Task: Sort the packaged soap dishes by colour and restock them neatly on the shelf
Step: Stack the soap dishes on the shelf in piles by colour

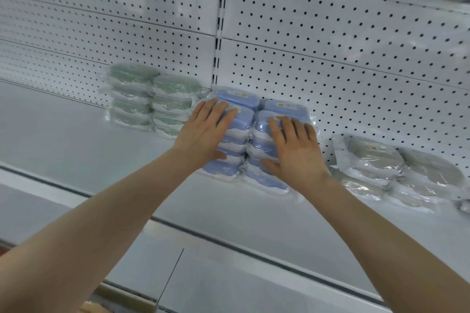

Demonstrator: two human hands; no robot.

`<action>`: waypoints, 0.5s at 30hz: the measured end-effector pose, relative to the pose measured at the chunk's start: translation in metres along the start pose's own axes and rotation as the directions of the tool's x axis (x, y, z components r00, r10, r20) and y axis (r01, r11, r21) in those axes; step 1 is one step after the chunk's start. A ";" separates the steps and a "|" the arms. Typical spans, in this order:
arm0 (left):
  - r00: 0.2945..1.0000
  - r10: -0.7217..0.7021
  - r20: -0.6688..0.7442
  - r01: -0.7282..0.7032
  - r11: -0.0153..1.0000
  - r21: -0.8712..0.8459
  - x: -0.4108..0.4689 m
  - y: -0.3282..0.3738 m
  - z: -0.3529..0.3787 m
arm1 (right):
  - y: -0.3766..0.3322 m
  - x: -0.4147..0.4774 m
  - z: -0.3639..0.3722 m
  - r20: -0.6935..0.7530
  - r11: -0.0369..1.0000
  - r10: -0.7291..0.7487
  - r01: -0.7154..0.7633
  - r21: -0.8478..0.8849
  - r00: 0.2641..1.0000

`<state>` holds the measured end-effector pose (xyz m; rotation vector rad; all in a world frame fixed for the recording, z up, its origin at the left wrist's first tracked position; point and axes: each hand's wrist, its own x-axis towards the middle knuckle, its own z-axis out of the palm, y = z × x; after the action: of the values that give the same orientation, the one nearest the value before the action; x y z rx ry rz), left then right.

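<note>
Two stacks of green plastic-wrapped soap dishes stood at the left of the white metal shelf, against the white pegboard back panel. Just beside them, blue wrapped soap dishes stood in four stacks, two in front and two behind. The left hand lay flat, fingers straight, on the front left stack. The right hand lay likewise on the front right one; neither gripped anything. Beige wrapped soap dishes, two blurred stacks, lay apart at the right.
</note>
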<state>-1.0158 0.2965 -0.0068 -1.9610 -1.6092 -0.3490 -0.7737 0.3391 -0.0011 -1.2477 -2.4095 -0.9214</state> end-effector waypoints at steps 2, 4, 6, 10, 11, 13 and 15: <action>1.000 0.007 -0.024 -0.008 0.999 -0.042 -0.012 -0.010 -0.009 | -0.009 0.002 -0.012 -0.009 1.000 0.025 -0.025 -0.013 1.000; 0.999 0.021 -0.050 -0.025 0.997 -0.075 -0.029 -0.025 -0.018 | -0.023 0.005 -0.025 -0.050 0.999 0.049 -0.049 -0.009 0.998; 0.997 0.033 -0.075 -0.039 0.996 -0.083 -0.050 -0.046 -0.024 | -0.045 0.011 -0.039 -0.119 0.998 0.064 -0.063 0.014 0.991; 0.999 -0.005 -0.037 0.001 0.995 -0.099 -0.097 -0.099 -0.028 | -0.104 0.025 -0.063 -0.208 0.999 0.028 -0.017 0.052 0.978; 1.000 -0.030 -0.005 0.030 0.995 -0.095 -0.107 -0.113 -0.026 | -0.121 0.030 -0.064 -0.214 0.998 0.017 -0.005 0.059 0.977; 0.996 -0.083 0.044 0.086 0.993 -0.081 -0.121 -0.140 -0.021 | -0.152 0.043 -0.062 -0.207 0.996 -0.027 0.044 0.078 0.978; 0.990 -0.122 0.070 0.127 0.990 -0.068 -0.127 -0.163 -0.015 | -0.177 0.059 -0.055 -0.184 0.990 -0.075 0.095 0.103 0.980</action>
<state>-1.2007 0.2031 -0.0194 -1.9479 -1.7890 -0.4011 -0.9538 0.2658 -0.0023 -0.9840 -2.3514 -0.8700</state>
